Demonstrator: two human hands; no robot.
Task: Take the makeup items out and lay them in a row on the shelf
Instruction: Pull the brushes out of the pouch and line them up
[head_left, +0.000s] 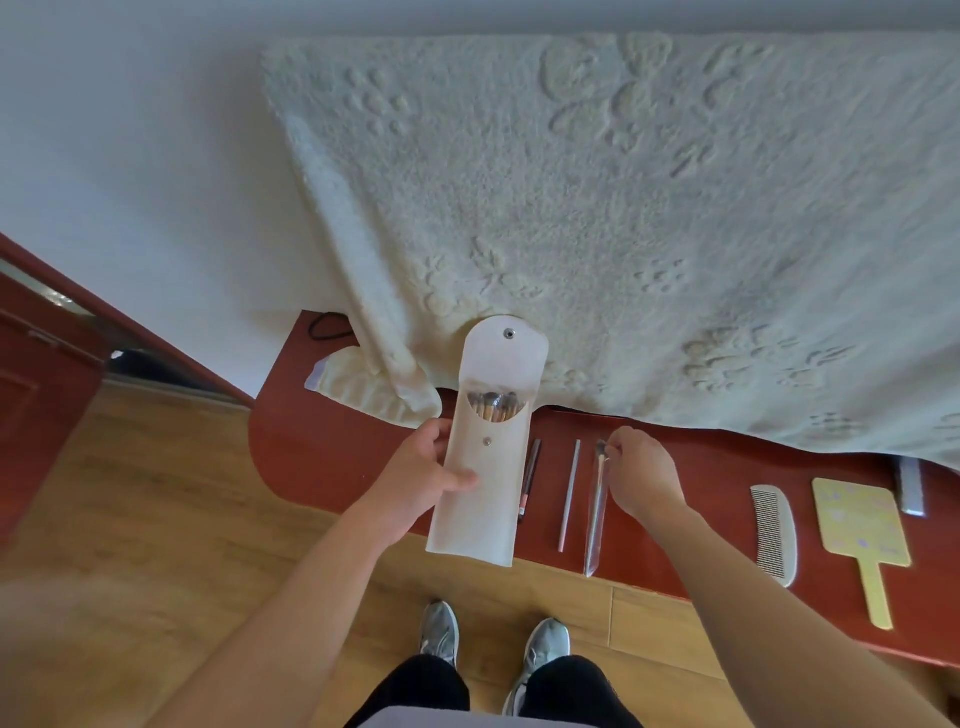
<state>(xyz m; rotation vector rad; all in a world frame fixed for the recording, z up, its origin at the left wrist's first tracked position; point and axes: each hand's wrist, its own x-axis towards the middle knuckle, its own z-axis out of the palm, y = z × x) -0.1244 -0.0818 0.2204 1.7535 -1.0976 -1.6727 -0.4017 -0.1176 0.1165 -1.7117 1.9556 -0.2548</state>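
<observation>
My left hand (426, 480) grips a long cream pouch (485, 483) with its snap flap open; several wooden-handled brushes (493, 404) show in its mouth. On the red-brown shelf (322, 457) to the pouch's right lie a dark pencil (529, 480), a thin pale stick (569, 496) and a brush in a clear sleeve (596, 512), side by side. My right hand (641, 475) pinches the top end of that sleeved brush.
A white comb (775, 535), a yellow hand mirror (860, 530) and a grey flat item (911, 488) lie further right on the shelf. A cream textured blanket (623, 208) hangs over the shelf's back edge. Wood floor and my shoes (493, 639) are below.
</observation>
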